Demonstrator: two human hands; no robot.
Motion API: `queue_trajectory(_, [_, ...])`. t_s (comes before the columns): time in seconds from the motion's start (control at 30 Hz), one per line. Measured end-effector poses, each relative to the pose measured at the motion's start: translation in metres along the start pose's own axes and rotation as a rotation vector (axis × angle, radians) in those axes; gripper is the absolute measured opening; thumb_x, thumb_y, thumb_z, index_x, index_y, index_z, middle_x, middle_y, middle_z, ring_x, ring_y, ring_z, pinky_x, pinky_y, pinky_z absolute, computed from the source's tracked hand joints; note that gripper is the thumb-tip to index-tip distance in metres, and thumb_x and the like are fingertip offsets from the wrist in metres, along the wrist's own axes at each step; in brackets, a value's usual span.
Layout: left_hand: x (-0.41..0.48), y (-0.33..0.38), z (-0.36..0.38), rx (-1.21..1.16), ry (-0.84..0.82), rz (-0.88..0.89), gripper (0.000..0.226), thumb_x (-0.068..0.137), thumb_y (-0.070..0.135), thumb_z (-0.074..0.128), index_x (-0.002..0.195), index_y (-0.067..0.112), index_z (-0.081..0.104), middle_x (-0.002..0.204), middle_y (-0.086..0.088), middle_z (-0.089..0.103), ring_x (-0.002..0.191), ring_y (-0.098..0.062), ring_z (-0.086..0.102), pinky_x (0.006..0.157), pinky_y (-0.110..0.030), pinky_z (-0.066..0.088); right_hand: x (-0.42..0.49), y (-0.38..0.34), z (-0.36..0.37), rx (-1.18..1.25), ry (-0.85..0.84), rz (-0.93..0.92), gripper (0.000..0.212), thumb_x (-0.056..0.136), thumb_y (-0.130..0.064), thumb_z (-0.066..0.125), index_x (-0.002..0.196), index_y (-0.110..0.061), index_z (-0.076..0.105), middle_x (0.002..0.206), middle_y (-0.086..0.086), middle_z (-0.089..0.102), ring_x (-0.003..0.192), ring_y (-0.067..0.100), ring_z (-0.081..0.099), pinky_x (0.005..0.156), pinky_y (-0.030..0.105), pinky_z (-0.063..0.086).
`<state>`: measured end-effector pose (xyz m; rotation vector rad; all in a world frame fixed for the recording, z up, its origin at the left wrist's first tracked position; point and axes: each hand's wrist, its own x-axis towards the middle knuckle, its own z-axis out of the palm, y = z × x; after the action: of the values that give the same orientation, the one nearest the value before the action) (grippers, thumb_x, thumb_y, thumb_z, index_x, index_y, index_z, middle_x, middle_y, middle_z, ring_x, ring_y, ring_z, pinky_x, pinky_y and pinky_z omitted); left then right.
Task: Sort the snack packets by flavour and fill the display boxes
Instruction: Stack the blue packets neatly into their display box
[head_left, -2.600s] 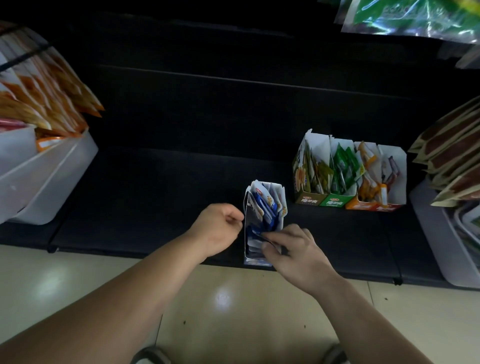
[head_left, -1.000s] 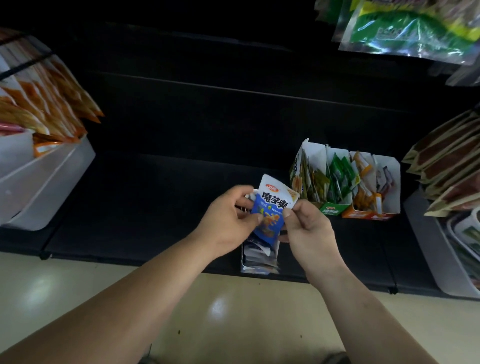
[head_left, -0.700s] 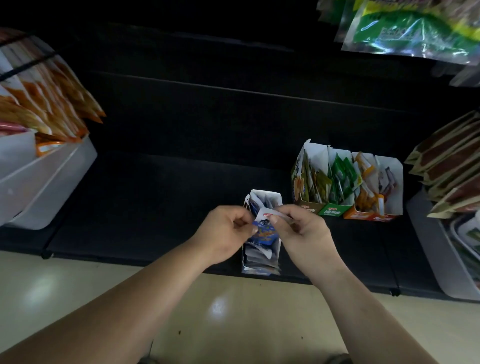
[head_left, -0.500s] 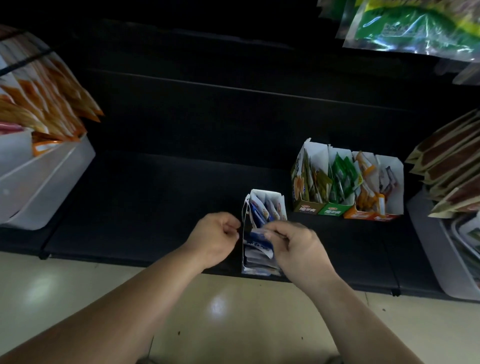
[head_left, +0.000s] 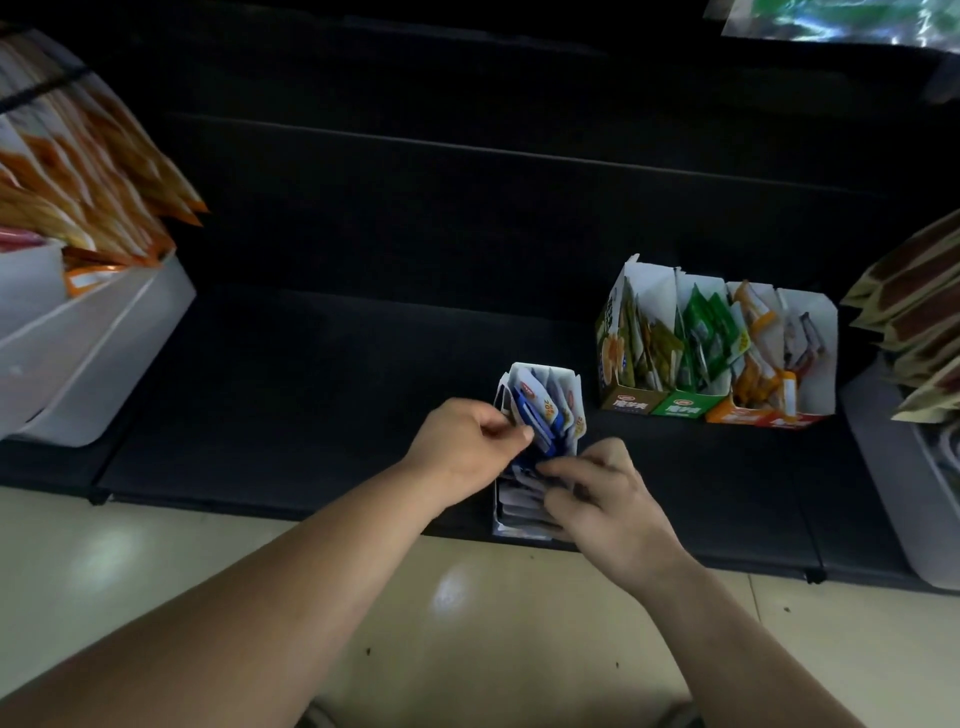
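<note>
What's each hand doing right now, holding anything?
Left hand: fingers pinched on the blue packets standing in the blue display box.
Right hand: fingers curled among the packets lower in the same box; whether it grips one cannot be told.

1 head view, looking forward and down, close over hands, dark shelf (head_left: 322, 395) and floor (head_left: 104, 561)

The right hand (head_left: 605, 499) hides the blue packet box's (head_left: 540, 384) near end.
</note>
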<state>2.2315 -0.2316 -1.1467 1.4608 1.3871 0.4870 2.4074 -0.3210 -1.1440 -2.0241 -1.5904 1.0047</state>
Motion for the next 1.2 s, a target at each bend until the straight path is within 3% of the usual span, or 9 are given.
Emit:
queue_trajectory(0.13, [0.002,-0.002,0.003,-0.050,-0.005,-0.011,0.016,0.095,0.040,0.072,0.090,0.027,0.081,0.082,0.013,0.077,0.079,-0.002,0.072,0.081,-0.028,0.060,0.002,0.003,-0.002,0.021,0.058,-0.077,0.040,0.094,-0.033,0.065,0.134,-0.040,0.066,0.107,-0.024,0.043,0.105,0.006,0.055,0.092,0.036,0.054])
queue_trajectory(0.27, [0.003,0.000,0.001,-0.098,0.018,-0.061,0.012,0.094,0.032,0.071,0.087,0.029,0.080,0.079,0.015,0.076,0.076,0.000,0.070,0.080,-0.026,0.060,0.008,0.002,-0.002,0.184,0.153,-0.025,0.037,0.095,-0.024,0.066,0.131,-0.035,0.068,0.104,-0.012,0.057,0.091,0.007,0.062,0.088,0.033,0.055])
queue_trajectory(0.43, [0.001,0.005,0.002,-0.114,0.013,-0.083,0.029,0.086,0.055,0.077,0.088,0.026,0.080,0.084,0.010,0.078,0.082,-0.005,0.073,0.080,-0.028,0.061,0.010,-0.005,-0.004,0.306,0.140,-0.002,0.036,0.097,-0.015,0.064,0.128,-0.033,0.068,0.108,-0.009,0.067,0.100,0.005,0.064,0.092,0.024,0.054])
queue_trajectory(0.57, [0.004,0.006,0.006,-0.080,0.022,-0.105,0.025,0.088,0.051,0.076,0.085,0.027,0.080,0.080,0.010,0.078,0.081,-0.008,0.075,0.088,-0.040,0.063,0.009,-0.007,-0.005,0.336,0.161,-0.011,0.026,0.097,-0.029,0.070,0.122,-0.037,0.071,0.102,-0.013,0.073,0.098,0.001,0.068,0.089,0.023,0.057])
queue_trajectory(0.7, [0.005,0.010,0.006,-0.070,0.026,-0.127,0.034,0.083,0.061,0.076,0.083,0.027,0.080,0.079,0.011,0.078,0.079,-0.005,0.075,0.085,-0.038,0.063,0.008,-0.009,-0.007,0.331,0.165,-0.036,0.024,0.094,-0.030,0.075,0.109,-0.048,0.069,0.092,-0.019,0.075,0.092,-0.001,0.070,0.082,0.021,0.059])
queue_trajectory(0.9, [0.007,0.020,0.001,-0.058,0.062,-0.196,0.021,0.087,0.028,0.067,0.075,0.014,0.077,0.074,-0.007,0.074,0.071,-0.019,0.071,0.076,-0.046,0.062,0.010,-0.010,-0.005,0.311,0.156,0.001,0.037,0.094,-0.026,0.075,0.130,-0.031,0.070,0.106,-0.013,0.075,0.100,-0.001,0.070,0.093,0.029,0.060])
queue_trajectory(1.0, [0.002,0.027,-0.011,-0.090,0.064,-0.157,0.019,0.091,0.023,0.066,0.078,0.013,0.076,0.070,-0.001,0.069,0.070,-0.013,0.064,0.064,-0.034,0.055,0.011,-0.013,-0.007,0.331,0.144,0.026,0.044,0.093,-0.021,0.076,0.135,-0.030,0.066,0.114,-0.014,0.073,0.106,0.000,0.069,0.097,0.029,0.058])
queue_trajectory(1.07, [-0.002,0.036,-0.026,-0.168,0.072,-0.111,0.018,0.092,0.021,0.064,0.084,0.010,0.075,0.080,-0.004,0.071,0.078,-0.015,0.064,0.067,-0.031,0.052,0.013,-0.014,-0.006,0.383,0.157,0.045,0.045,0.092,-0.018,0.078,0.133,-0.029,0.067,0.113,-0.014,0.073,0.107,0.001,0.069,0.100,0.033,0.058])
queue_trajectory(1.2, [-0.011,0.049,-0.051,-0.411,-0.003,-0.081,0.020,0.095,0.011,0.056,0.086,0.006,0.073,0.092,-0.015,0.079,0.091,-0.029,0.075,0.080,-0.045,0.063,0.010,-0.022,-0.003,0.471,0.144,0.065,0.054,0.087,-0.023,0.084,0.137,-0.028,0.064,0.120,-0.014,0.071,0.113,0.003,0.066,0.102,0.034,0.056])
